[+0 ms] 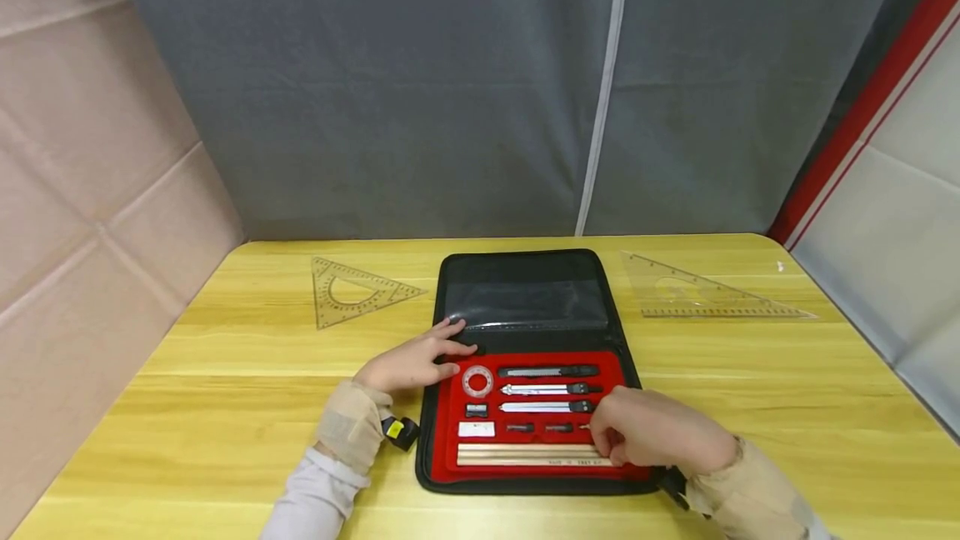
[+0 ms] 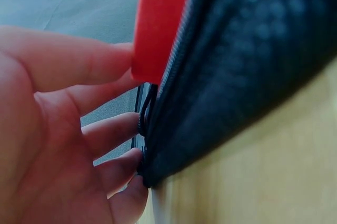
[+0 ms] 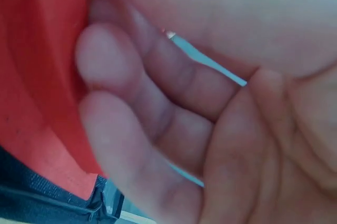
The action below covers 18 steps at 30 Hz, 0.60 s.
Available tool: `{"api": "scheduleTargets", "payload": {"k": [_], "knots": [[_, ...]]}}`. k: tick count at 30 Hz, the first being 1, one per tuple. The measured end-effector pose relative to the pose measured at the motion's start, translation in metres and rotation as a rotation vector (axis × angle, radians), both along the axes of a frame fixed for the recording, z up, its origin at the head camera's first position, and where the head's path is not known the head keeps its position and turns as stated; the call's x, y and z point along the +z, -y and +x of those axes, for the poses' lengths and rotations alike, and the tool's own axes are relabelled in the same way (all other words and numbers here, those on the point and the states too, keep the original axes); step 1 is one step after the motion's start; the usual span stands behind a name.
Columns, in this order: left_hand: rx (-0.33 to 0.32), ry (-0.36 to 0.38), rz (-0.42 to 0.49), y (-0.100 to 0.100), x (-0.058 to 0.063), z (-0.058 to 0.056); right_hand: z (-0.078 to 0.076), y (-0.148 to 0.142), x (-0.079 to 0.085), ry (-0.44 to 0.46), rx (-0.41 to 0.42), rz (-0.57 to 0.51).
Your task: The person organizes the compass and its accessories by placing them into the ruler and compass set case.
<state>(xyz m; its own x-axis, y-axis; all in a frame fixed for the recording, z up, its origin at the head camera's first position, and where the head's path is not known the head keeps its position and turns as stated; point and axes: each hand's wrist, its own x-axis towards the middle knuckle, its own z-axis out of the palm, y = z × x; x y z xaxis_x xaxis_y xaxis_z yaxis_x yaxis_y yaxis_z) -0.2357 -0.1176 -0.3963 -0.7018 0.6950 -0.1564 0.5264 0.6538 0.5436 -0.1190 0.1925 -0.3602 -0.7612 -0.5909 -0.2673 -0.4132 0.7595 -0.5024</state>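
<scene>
An unzipped black case (image 1: 528, 487) lies open on the table, its red tray (image 1: 540, 444) holding drawing tools. My left hand (image 1: 412, 363) rests on the case's left edge with fingers spread. In the left wrist view its thumb (image 2: 100, 61) touches the red tray's side. My right hand (image 1: 648, 427) is over the tray's right side with curled fingers. A small thin piece (image 1: 585, 427) pokes out from its fingertips, mostly hidden; it seems pinched there. Below it lie wooden pencils (image 1: 525, 455). In the right wrist view, curled fingers (image 3: 110, 61) touch the red tray.
In the tray are compasses (image 1: 540, 390), small black parts (image 1: 520, 427), a round protractor (image 1: 477, 382), a sharpener (image 1: 476, 411) and a white eraser (image 1: 476, 429). Clear set squares lie left (image 1: 330, 298) and right (image 1: 690, 302). Grey fabric (image 1: 420, 107) hangs behind the table.
</scene>
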Motion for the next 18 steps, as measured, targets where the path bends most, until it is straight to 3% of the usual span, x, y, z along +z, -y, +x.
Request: {"api": "scheduleTargets", "payload": {"k": [9, 18], "knots": [[0.009, 0.005, 0.002, -0.0002, 0.0009, 0.0007, -0.0036, -0.0025, -0.0053, 0.039, 0.040, -0.018], [0.011, 0.000, -0.002, -0.0009, 0.0019, 0.0021, -0.0039, -0.0026, -0.0049, 0.087, 0.015, -0.014]]}}
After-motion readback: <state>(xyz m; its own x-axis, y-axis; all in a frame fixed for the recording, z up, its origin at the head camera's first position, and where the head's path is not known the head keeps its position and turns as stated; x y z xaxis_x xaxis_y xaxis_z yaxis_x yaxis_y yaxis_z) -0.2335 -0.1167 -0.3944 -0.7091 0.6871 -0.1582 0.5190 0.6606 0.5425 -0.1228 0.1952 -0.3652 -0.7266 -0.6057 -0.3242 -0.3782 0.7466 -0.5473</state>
